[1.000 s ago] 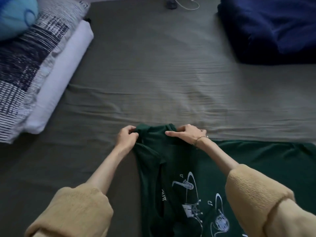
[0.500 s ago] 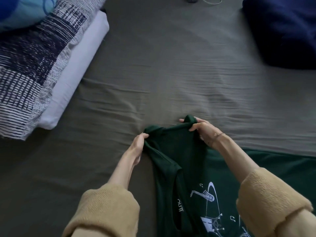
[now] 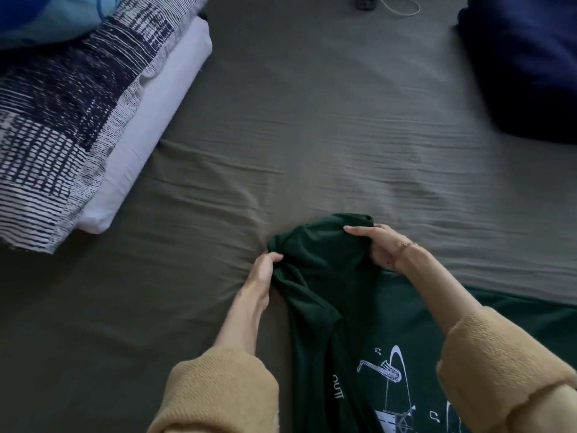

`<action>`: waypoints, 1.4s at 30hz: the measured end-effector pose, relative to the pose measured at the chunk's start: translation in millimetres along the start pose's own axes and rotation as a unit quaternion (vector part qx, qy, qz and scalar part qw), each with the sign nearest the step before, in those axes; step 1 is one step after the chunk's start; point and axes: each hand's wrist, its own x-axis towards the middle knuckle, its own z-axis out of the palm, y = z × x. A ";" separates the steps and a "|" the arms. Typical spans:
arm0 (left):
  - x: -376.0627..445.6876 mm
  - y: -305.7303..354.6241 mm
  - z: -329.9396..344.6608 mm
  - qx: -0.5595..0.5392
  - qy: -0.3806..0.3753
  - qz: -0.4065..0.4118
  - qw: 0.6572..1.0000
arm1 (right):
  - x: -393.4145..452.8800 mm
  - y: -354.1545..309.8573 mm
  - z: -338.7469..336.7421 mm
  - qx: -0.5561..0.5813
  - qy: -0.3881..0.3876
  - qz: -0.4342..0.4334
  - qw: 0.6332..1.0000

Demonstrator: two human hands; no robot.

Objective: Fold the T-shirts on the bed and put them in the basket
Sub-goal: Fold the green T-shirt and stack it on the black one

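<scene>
The left hand pinches the near-left edge of a bunched fold of the dark green cotton T-shirt, fingers curled over the cloth and thumb beneath. The right hand grips the far end of the same fold, its fingers wrapped over the top of the fabric, a thin bracelet at the wrist. Both forearms come out of mustard-yellow knitted sleeves.

Between the two hands the shirt is gathered into a raised, creased hump; the rest of it lies flat toward the near edge of the bed and spreads off to the right, white printed line art of musical instruments facing up.

The shirt rests on the wrinkled grey-olive bed sheet. Along the left edge of the bed lies a plain white pillow, with a navy-and-white patterned pillow stacked on it. At the far right corner sits a dark blue folded blanket. A pale cable curls at the far edge.
</scene>
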 end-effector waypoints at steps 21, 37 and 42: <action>13.8 -7.1 -3.6 0.022 -0.004 0.014 1.000 | 50.9 -40.0 40.0 -0.316 0.025 -0.128 0.940; 23.9 -13.8 -7.8 0.020 0.040 0.012 0.999 | 40.7 -32.7 40.4 -0.604 -0.071 -0.240 0.757; 27.2 -15.6 -10.1 0.021 0.030 0.012 0.999 | 51.6 -29.9 53.5 -0.677 0.124 -0.392 0.610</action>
